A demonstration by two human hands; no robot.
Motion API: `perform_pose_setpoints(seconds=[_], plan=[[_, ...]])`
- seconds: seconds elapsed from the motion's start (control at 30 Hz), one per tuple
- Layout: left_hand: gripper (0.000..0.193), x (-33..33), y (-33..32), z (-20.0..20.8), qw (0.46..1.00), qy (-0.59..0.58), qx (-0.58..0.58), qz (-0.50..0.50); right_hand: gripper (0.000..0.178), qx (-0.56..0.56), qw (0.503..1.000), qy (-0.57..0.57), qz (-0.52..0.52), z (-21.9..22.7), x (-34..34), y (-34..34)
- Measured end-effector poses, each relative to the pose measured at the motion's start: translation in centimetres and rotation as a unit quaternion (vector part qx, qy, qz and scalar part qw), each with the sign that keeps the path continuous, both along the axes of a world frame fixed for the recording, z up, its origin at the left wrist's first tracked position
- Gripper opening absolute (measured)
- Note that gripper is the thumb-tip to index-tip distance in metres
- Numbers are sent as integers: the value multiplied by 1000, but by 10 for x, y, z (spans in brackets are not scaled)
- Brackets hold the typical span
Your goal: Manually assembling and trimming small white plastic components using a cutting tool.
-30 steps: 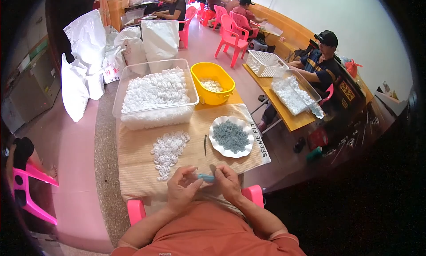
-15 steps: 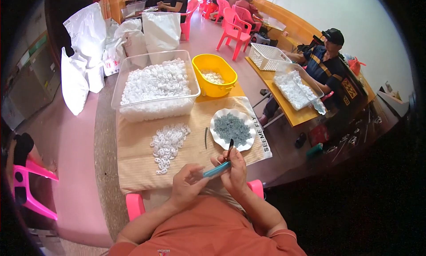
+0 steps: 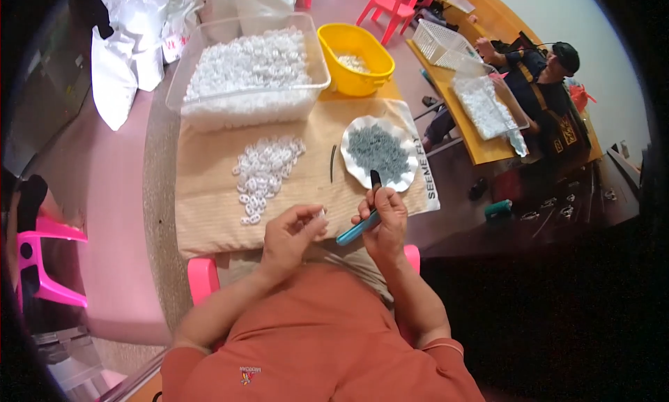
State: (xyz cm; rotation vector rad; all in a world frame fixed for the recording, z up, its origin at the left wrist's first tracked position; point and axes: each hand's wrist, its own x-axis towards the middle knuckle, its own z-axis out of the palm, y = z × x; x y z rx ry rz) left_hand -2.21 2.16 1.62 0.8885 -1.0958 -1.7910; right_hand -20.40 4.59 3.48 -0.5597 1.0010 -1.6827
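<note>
My right hand (image 3: 387, 224) is closed around a slim tool with a teal handle (image 3: 358, 231) and a dark, narrow end pointing away from me. That dark end overlaps the near rim of a scalloped white dish (image 3: 347, 166) full of small grey-green pieces (image 3: 378, 151). My left hand (image 3: 287, 240) pinches a small whitish piece (image 3: 320, 214), mostly covered by the fingers, apart from the tool. Beyond it, a loose pile of white oval plastic pieces with holes (image 3: 265, 166) lies on the beige cloth (image 3: 209, 217). A thin dark strip (image 3: 332, 163) rests between pile and dish.
A clear bin (image 3: 251, 99) heaped with white pieces and a yellow tub (image 3: 355, 74) stand at the back. White sacks (image 3: 115, 74) are at the far left. On the right, a person (image 3: 536, 88) sits at another table with a white basket (image 3: 439, 45).
The view has tipped downward, so the table appears higher. My left fingers have come away from the teal handle, leftward. The person at the right has raised a hand.
</note>
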Motion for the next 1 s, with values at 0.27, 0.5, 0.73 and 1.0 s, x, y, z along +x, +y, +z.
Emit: perform_pose_setpoints(seconds=[0.27, 0.5, 0.73, 1.0], plan=[[20, 2, -10, -6, 992, 78, 87, 56, 18, 41, 995, 79, 50, -9, -3, 1], [25, 4, -12, -10, 985, 67, 145, 58, 17, 42, 990, 122, 65, -19, -4, 1], [26, 5, -12, -11, 982, 82, 162, 42, 19, 62, 971, 213, 91, -26, -4, 1], [31, 3, -13, -14, 983, 95, 153, 29, 19, 89, 961, 236, 110, -23, 0, 1]])
